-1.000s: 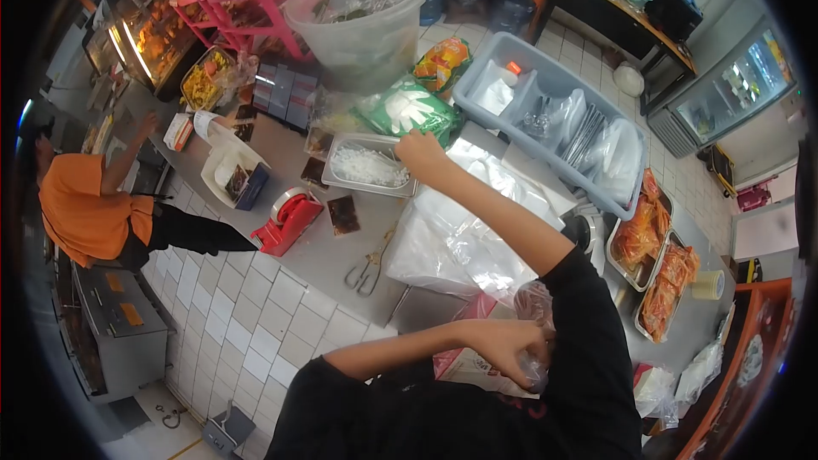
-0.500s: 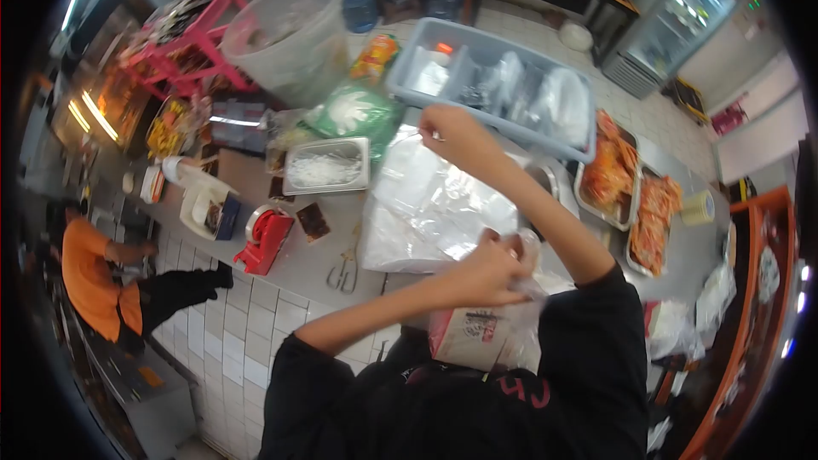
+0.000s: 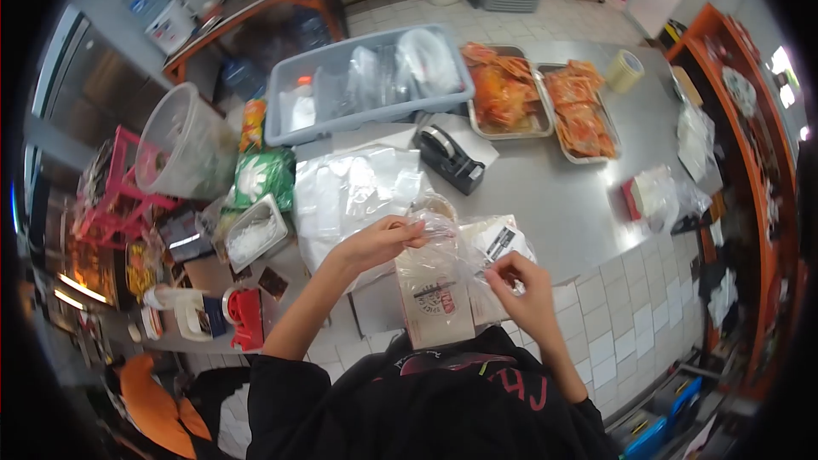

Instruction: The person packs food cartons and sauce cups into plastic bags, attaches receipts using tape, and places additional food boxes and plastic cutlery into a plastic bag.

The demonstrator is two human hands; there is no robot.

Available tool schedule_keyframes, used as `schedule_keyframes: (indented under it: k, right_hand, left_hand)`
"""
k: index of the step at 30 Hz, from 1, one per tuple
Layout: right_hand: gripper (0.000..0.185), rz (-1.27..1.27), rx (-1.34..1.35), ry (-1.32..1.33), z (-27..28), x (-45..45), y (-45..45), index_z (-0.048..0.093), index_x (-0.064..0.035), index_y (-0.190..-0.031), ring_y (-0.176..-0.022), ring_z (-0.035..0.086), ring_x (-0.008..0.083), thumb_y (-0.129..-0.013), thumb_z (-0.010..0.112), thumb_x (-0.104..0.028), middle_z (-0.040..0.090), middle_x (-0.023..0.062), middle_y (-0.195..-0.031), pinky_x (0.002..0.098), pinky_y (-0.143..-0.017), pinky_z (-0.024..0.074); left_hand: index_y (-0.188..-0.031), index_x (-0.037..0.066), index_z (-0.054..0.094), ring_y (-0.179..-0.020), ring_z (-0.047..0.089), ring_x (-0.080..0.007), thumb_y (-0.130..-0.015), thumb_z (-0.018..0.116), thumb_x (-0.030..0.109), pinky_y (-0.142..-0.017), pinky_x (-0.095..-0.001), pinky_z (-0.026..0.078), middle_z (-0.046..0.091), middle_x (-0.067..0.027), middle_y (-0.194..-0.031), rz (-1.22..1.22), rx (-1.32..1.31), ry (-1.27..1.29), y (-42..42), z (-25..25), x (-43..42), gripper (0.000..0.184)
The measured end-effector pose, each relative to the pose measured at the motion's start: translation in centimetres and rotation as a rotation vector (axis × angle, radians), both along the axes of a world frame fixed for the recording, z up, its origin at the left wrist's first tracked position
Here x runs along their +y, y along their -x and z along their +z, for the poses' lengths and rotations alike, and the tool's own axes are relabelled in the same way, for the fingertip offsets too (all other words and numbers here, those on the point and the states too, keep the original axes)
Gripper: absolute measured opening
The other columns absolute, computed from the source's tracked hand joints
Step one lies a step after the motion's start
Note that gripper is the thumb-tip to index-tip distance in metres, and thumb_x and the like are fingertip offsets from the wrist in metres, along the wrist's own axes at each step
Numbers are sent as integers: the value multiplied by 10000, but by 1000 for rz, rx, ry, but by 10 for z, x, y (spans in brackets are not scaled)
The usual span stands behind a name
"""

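Observation:
My left hand pinches the edge of a clear plastic bag above a printed carton box. On the other side, my right hand has its fingers closed on the same thin plastic. The bag covers at least part of the box, close to my body at the table's front edge. Beside it is a second box with a white label, partly behind the plastic. A stack of clear bags lies just beyond my left hand. Behind my hands stands a black tape dispenser.
A blue-grey divided bin stands at the back, with two metal trays of orange-red marinated meat to its right. A tape roll and a bagged box are farther right. A red tape dispenser sits left; a person in orange is beyond.
My view has turned right. My right hand has come back from above the bag stack to the plastic at the box, and both hands now hold the bag apart.

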State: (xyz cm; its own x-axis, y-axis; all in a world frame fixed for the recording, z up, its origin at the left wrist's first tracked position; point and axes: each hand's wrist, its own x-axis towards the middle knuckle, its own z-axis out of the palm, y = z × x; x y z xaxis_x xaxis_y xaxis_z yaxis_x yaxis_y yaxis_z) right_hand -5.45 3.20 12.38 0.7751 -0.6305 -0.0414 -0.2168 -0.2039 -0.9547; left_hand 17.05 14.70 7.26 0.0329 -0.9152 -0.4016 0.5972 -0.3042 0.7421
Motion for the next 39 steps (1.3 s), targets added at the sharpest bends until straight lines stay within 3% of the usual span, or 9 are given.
schedule_keyframes:
  k: [8,17,23,29,31,32,33,34,39]
  right_hand:
    - [122,-242,-106,105,-10,39,-12,519,-6,-686,-549,461,68,-739,622,-43,531,19,-595,221,-531,344]
    - [104,-277,-219,62,-28,59,-26,565,-10,-752,-562,488,82,-778,626,-90,562,26,-636,229,-520,353]
    - [109,-330,-197,-20,-58,62,-35,605,-11,-840,-618,532,92,-802,602,-114,607,37,-707,230,-532,369]
    - [174,-438,-322,-12,-103,78,-63,597,7,-868,-742,585,193,-754,585,-124,599,104,-775,314,-698,465]
    - [116,-416,-386,41,-108,73,-68,579,-6,-798,-692,560,195,-756,559,-112,587,115,-748,323,-624,437]
    - [95,-439,-433,77,-106,72,-68,576,-13,-771,-624,543,201,-754,555,-104,582,107,-690,330,-567,412]
    - [95,-483,-423,72,-94,73,-59,577,-17,-760,-596,540,202,-749,567,-110,579,99,-658,331,-550,407]
    - [96,-496,-427,55,-87,74,-55,578,-20,-749,-568,538,203,-743,580,-117,576,91,-627,332,-533,401]
    - [83,-610,-548,75,-100,80,-71,563,-15,-717,-541,548,205,-731,602,-88,584,86,-614,319,-513,403]
  left_hand:
    - [-989,20,618,-756,532,-190,-797,629,294,-692,-278,416,519,-109,-850,-36,-1118,146,20,36,1,334]
    - [-946,85,660,-827,508,-225,-744,655,285,-724,-326,390,547,-103,-816,1,-1689,191,32,34,-9,284]
    - [-929,50,634,-833,482,-249,-777,618,207,-759,-354,375,572,-101,-770,-429,-1417,248,3,46,-6,218]
    - [-1209,-11,451,-1164,390,-357,-730,581,247,-1022,-465,219,442,-203,-1246,-864,-1456,471,-52,29,0,559]
    - [-1115,41,557,-1089,442,-331,-700,622,216,-949,-447,295,526,-178,-1149,-813,-1282,545,-66,15,-9,456]
    - [-1306,60,376,-1273,286,-308,-900,424,263,-1035,-330,236,374,-157,-1341,-1027,-1469,342,-97,0,-8,456]
    - [-1284,47,411,-1028,508,-309,-857,421,131,-835,-382,414,506,-189,-1194,-961,-1520,411,-94,-2,-18,435]
    - [-1230,8,446,-871,549,-306,-844,417,100,-752,-390,424,575,-208,-999,-1076,-1540,443,-80,15,-33,398]
    - [-1138,-41,490,-806,552,-290,-757,498,-28,-679,-358,434,570,-219,-887,-1116,-1655,256,-60,24,-47,381]
